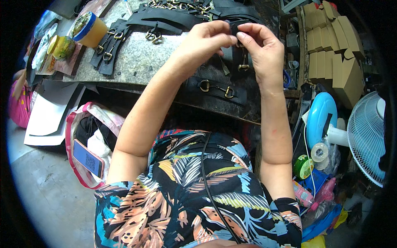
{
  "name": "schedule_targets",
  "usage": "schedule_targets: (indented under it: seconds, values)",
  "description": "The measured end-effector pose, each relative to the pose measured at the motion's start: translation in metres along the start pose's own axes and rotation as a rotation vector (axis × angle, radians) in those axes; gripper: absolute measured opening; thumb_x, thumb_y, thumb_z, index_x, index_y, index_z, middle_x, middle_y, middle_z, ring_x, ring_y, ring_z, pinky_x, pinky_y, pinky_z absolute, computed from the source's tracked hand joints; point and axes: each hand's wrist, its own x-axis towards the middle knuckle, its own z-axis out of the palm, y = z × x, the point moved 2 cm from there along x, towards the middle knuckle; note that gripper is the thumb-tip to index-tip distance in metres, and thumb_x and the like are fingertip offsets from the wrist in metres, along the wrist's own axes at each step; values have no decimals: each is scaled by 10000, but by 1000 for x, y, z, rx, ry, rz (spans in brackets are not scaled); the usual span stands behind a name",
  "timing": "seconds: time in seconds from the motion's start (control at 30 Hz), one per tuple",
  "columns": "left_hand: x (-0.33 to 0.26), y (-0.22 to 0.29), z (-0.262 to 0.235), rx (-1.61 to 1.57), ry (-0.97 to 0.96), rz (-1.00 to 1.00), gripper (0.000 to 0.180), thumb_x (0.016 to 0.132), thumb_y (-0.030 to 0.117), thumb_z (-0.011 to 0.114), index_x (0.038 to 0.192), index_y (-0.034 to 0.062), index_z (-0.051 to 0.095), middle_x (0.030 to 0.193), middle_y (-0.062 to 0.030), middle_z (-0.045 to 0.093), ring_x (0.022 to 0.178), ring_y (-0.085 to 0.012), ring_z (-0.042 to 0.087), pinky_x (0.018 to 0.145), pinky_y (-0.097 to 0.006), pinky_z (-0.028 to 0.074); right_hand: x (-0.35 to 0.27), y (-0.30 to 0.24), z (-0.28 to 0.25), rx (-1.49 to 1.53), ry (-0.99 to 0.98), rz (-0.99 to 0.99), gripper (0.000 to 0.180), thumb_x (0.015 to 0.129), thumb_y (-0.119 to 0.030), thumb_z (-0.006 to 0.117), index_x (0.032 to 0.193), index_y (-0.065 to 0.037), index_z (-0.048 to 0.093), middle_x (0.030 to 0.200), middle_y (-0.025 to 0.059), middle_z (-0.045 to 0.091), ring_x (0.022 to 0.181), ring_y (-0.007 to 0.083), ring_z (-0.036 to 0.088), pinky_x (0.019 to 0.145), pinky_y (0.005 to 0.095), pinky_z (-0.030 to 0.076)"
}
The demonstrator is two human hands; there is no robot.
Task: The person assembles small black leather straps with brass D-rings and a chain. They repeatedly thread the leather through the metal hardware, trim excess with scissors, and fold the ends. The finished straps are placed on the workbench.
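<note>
Over the near edge of the workbench, both my hands are raised close together with fingertips pinched on a black strap (236, 60). My left hand (206, 39) grips it from the left side, its fingers bent inward. On the other side, my right hand (264, 47) pinches with thumb and forefinger. Brass-coloured hardware (243, 66) shows below the fingers. The exact part between the fingertips is partly hidden. Nearer to me lies another black strap piece (216, 91) with two brass-coloured metal fittings.
More black straps (159, 20) with brass fittings lie across the stone slab (136, 49). Strap pieces (108, 49), a yellow tub (91, 31) and a jar (62, 47) sit left. A phone (87, 158) rests in a bag below. Cardboard boxes (345, 76) and a fan (368, 132) stand right.
</note>
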Motion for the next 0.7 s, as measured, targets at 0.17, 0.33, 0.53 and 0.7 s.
schedule_targets:
  seconds: [0.17,0.33,0.53,0.7]
  values:
    - [-2,-8,-6,-144,48,-76,215,986,152,676,1132,-6,672,939,-58,707,806,-137,716,739,-268,603,-10,0,11,-411,103,-171,177,907,-50,759,1082,-25,756,959,15,733,810,60,644,761,213,526]
    - [-6,-12,-8,-198,56,-52,209,964,104,688,1132,-17,656,965,-83,709,835,-165,733,770,-274,614,-14,-5,11,-482,93,-283,111,863,-62,791,958,-11,762,897,62,722,759,119,663,694,257,534]
    - [-7,-9,-5,-211,57,4,212,946,71,678,1135,-10,628,973,-104,705,815,-188,738,759,-286,626,-16,-11,15,-561,113,-497,131,806,-61,809,883,-27,709,875,79,703,726,216,703,649,312,559]
    - [-12,-8,-5,-407,40,-57,211,986,154,646,1130,1,629,948,-93,701,791,-183,732,718,-301,640,-19,-6,10,-345,88,-312,102,844,-39,778,886,-20,686,882,53,689,758,157,694,676,276,565]
